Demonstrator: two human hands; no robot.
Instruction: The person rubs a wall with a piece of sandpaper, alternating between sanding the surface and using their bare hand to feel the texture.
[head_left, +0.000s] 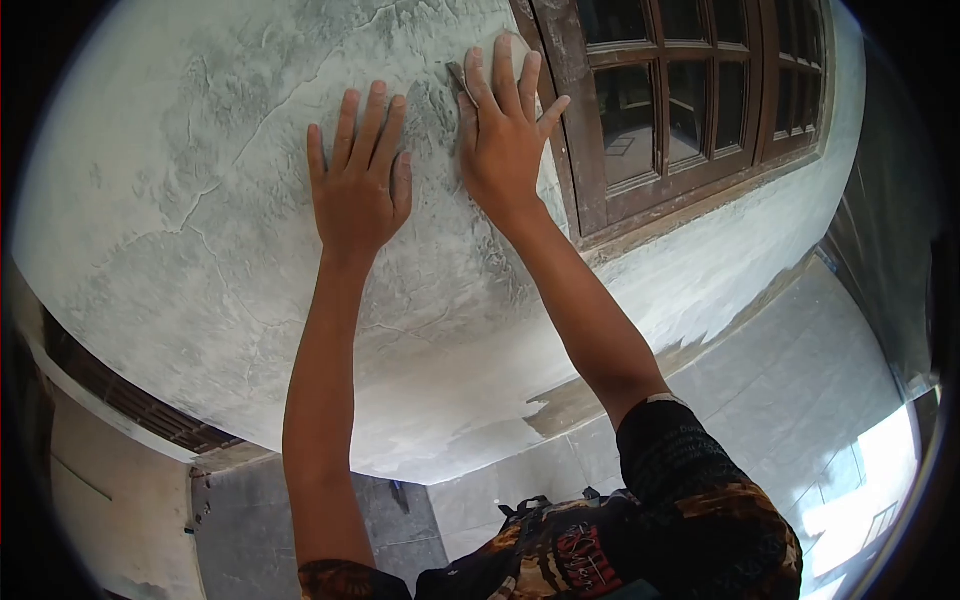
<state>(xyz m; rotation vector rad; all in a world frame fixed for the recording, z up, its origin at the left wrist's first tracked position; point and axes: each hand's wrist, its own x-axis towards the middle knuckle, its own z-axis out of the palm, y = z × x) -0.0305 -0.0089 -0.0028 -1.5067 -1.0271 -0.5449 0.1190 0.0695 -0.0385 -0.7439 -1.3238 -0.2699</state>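
Note:
Both of my arms reach up to a cracked, patchy grey-white wall point(150, 250). My left hand point(358, 185) lies on the wall with its fingers stretched out and the thumb near the forefinger, holding nothing. To its right, my right hand point(505, 135) is spread on the wall close to the brown window frame point(585, 150). A small dark flat edge point(457, 73) shows beside the right hand's fingers; I cannot make out what it is. Rough marks and thin cracks run over the plaster around both hands.
Glass panes point(627, 112) fill the wooden window at the upper right. Grey floor tiles point(760, 370) run below the wall. A dark slatted opening point(140, 405) is at the lower left, and a small dark object point(399, 495) lies on the floor.

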